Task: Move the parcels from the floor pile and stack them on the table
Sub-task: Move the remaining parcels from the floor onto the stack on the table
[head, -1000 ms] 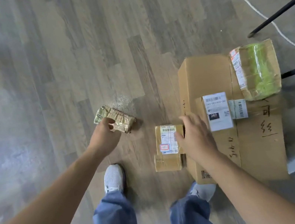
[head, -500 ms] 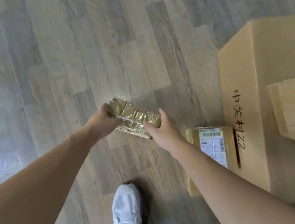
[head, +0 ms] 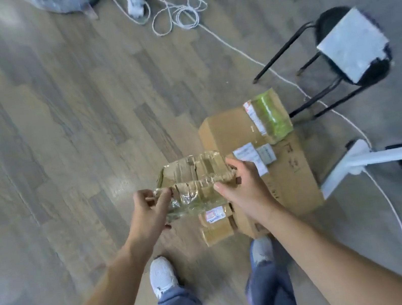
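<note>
I have the taped parcel (head: 194, 180) off the floor, held in the air in front of me. The small box (head: 217, 226) lies on the boards at its 6 o'clock. My left hand (head: 148, 211) pinches the parcel's 9 o'clock end, thumb and curled fingers closed over the crumpled corner. My right hand (head: 244, 193) grips the 3 o'clock end, fingers wrapped over the far edge and thumb on the near face.

The long axis runs roughly 9 to 3, and the broad face is tipped up toward the camera. I judge it light and soft: the cardboard is creased and sagging under glossy tape (which may well be slick), so squeezing the middle would probably buckle it. The two short ends look like the sound places to hold.

The large box (head: 291, 177) sits on the floor at 3 o'clock, with a green-taped parcel (head: 271, 116) on its far corner.
</note>
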Available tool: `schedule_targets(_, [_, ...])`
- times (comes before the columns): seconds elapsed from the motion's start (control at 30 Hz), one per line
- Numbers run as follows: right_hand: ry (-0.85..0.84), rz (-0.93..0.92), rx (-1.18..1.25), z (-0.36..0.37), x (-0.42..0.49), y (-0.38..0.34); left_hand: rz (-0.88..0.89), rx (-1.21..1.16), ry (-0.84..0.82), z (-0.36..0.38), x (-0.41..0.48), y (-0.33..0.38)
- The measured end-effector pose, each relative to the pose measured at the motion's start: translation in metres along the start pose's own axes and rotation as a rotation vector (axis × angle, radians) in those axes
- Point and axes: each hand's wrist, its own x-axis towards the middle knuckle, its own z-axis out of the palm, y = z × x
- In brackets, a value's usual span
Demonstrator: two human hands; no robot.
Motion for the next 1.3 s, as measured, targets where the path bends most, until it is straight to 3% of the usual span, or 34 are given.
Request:
schedule_targets(0.2, [0.192, 0.045, 0.039, -0.134, -0.131, -0.037, 0.1, 0.032, -0.151, 0.044, -0.131, 0.105])
schedule_targets(0.4, [0.403, 0.027, 0.223, -0.232, -0.282, 0.011, 0.265, 0.128, -0.379, 0.119, -0.279, 0.155])
schedule_targets(0.67, [0.84, -0.034, 0.434, -0.341, -0.507, 0.174, 0.51, 0.273, -0.638, 0.283, -0.501, 0.101])
schedule_targets(0.8, [0.985, 0.087, 0.574, -0.385, -0.61, 0.272, 0.712, 0.412, -0.893, 0.355, -0.614, 0.053])
schedule_targets(0.9, [1.01, 0.183, 0.7, -0.411, -0.671, 0.334, 0.973, 0.586, -1.045, 0.402, -0.679, 0.027])
schedule_targets(0.97, [1.04, 0.225, 0.766, -0.423, -0.704, 0.365, 1.107, 0.644, -1.038, 0.434, -0.707, 0.01])
schedule_targets(1.1, [1.124, 0.188, 0.872, -0.443, -0.752, 0.411, 1.117, 0.532, -0.886, 0.489, -0.765, -0.012])
schedule_targets(1.3, [1.169, 0.076, 0.778, -0.478, -0.796, 0.464, 0.922, 0.522, -0.844, 0.571, -0.809, -0.023])
